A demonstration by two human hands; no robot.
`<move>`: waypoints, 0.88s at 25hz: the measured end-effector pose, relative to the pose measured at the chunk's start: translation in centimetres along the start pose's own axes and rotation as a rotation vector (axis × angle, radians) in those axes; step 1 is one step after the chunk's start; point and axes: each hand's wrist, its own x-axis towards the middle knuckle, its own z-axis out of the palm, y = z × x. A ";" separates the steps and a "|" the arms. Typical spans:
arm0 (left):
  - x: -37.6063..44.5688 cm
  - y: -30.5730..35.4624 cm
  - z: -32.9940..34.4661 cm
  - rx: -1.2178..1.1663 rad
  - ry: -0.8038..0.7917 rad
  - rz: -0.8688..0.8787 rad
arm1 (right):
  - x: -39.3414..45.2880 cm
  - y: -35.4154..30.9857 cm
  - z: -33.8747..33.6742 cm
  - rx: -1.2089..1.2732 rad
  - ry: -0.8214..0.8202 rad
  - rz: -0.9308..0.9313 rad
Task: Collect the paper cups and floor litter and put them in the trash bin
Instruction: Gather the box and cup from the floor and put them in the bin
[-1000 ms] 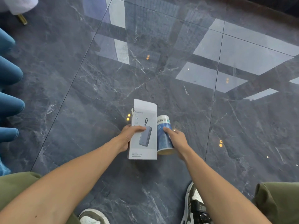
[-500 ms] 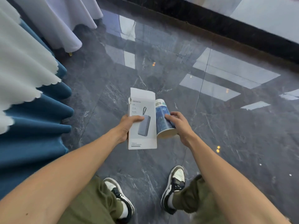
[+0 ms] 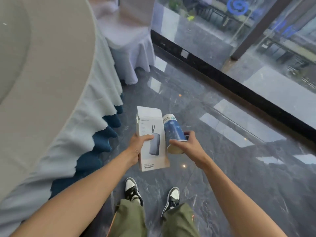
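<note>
Item: litter in hand, mid-carry. We hold a white cardboard box [image 3: 151, 141] in our left hand [image 3: 136, 147], fingers clenched round its left edge, thumb across the printed face. Our right hand [image 3: 186, 145] grasps a blue paper cup [image 3: 173, 132] near its base, the cup tilted with its rim pointing away; box and cup sit just beside each other, perhaps touching.

Change noted: a second ago we were crouched low with both pieces close over the dark marble floor [image 3: 222, 168]; now we stand upright, both shoes [image 3: 133, 190] in view below, and a draped tabletop [image 3: 42, 65] with a white-and-blue skirt fills the left. We judge the pick-up finished and the carry to the bin as the step in hand.

Hidden or unclear: no trash bin shows anywhere in view, so its direction is unknown. The cup's inside is not visible; we cannot tell if it holds liquid. The box's small print is unreadable. A covered chair [image 3: 130, 40] stands beyond the table by the glass wall [image 3: 256, 40]
</note>
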 end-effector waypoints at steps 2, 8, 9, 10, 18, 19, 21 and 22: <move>-3.5 0.4 -2.8 -0.031 0.038 0.037 | -1.9 -2.3 2.4 -0.010 -0.021 -0.060; -13.9 -3.5 -11.3 -0.217 0.223 0.094 | -6.7 -4.5 10.9 -0.068 -0.213 -0.180; -15.4 -4.8 -12.6 -0.267 0.262 0.091 | -7.4 -4.4 12.4 -0.087 -0.248 -0.197; -17.4 -6.3 -14.1 -0.313 0.308 0.085 | -8.4 -4.1 14.2 -0.124 -0.286 -0.207; -28.2 -17.0 -23.4 -0.557 0.580 0.046 | -16.2 -1.7 25.8 -0.470 -0.427 -0.306; -29.2 -18.4 -24.5 -0.575 0.608 0.047 | -17.0 -1.5 27.1 -0.493 -0.447 -0.319; -31.5 -21.3 -27.4 -0.597 0.675 0.055 | -19.0 -1.0 30.5 -0.513 -0.465 -0.328; -32.4 -22.5 -28.7 -0.613 0.705 0.057 | -19.8 -0.7 31.9 -0.508 -0.455 -0.328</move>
